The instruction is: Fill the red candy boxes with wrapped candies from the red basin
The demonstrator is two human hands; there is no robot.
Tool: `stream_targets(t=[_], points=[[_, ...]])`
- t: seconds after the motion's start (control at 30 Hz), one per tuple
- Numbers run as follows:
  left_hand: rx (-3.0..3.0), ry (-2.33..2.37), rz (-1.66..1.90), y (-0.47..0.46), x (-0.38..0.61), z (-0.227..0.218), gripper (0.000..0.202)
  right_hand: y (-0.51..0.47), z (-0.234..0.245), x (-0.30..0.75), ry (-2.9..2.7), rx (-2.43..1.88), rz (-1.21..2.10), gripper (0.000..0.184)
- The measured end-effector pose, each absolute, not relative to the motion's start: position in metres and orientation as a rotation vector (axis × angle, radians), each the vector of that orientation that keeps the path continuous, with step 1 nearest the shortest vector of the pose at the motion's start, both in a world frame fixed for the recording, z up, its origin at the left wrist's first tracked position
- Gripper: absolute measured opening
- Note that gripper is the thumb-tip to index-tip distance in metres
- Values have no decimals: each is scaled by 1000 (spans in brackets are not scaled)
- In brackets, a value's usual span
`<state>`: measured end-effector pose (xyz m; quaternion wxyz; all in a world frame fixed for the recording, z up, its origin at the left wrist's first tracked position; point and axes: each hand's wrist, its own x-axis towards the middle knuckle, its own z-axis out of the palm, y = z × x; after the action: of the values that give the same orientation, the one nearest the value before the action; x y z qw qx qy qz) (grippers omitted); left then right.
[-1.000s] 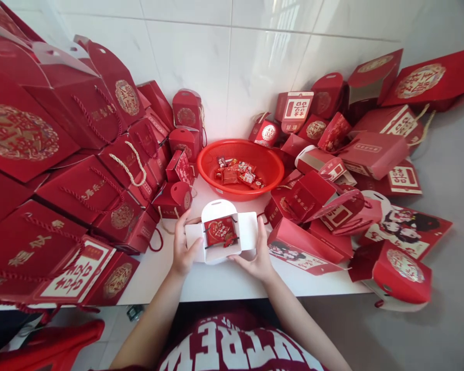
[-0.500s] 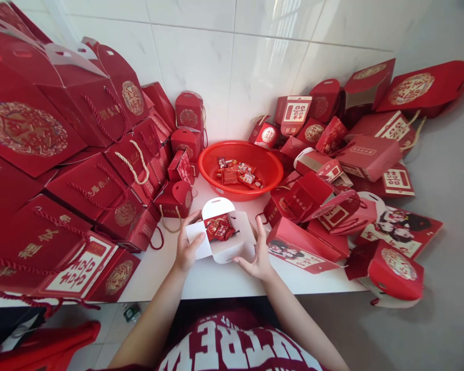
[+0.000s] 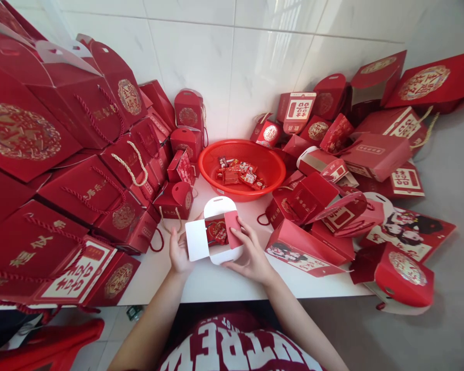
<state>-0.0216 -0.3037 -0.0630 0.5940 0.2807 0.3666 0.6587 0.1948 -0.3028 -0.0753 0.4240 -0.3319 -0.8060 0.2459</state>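
Observation:
A small gift box (image 3: 225, 255), red outside and white inside, sits in front of me with its top open. Several red-wrapped sweets (image 3: 218, 232) lie in it. My right hand (image 3: 249, 252) has its fingers over the red right flap (image 3: 233, 229), folded inward, and its thumb low at the box's front. On the other side, my left hand (image 3: 181, 252) touches the white left flap (image 3: 197, 240) from behind; its thumb is stretched up and apart, its fingers partly hidden. A rounded white flap (image 3: 217, 206) with a handle slot stands up at the back.
Beyond the box, a red plastic basket (image 3: 242, 195) holds more wrapped sweets (image 3: 239, 174). Red gift boxes with rope handles (image 3: 108, 196) are stacked high on the left. More red boxes (image 3: 313, 201) lie jumbled on the right. A white tabletop (image 3: 224, 283) meets a tiled wall (image 3: 193, 56).
My right hand has moved left and folded the right flap inward over the box. My left thumb has come off the left flap, which now spreads out further.

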Motion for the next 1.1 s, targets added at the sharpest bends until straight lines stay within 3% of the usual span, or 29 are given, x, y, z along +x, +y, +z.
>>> stream_targets(t=[0.13,0.43,0.7,0.83,0.97,1.1], points=[[681,914,1508,-302,-24,-64,50,-302,-73,197,-2037,-837,645,83],[1118,1047,1518,-300,-21,-68,45,-301,-69,196,-2154,-762,618,90],[1120,1061,1486,-297,-15,-64,49,-300,-74,193,-1962,-805,718,33],[1150,1065,1430,-295,-14,-63,34,-303,-70,184,-1743,-879,811,14],[1346,1150,1415,-295,-14,-60,20,-307,-72,164,-1483,-910,925,30],[1485,1174,1422,-296,-13,-61,29,-310,-78,148,-1358,-926,998,47]])
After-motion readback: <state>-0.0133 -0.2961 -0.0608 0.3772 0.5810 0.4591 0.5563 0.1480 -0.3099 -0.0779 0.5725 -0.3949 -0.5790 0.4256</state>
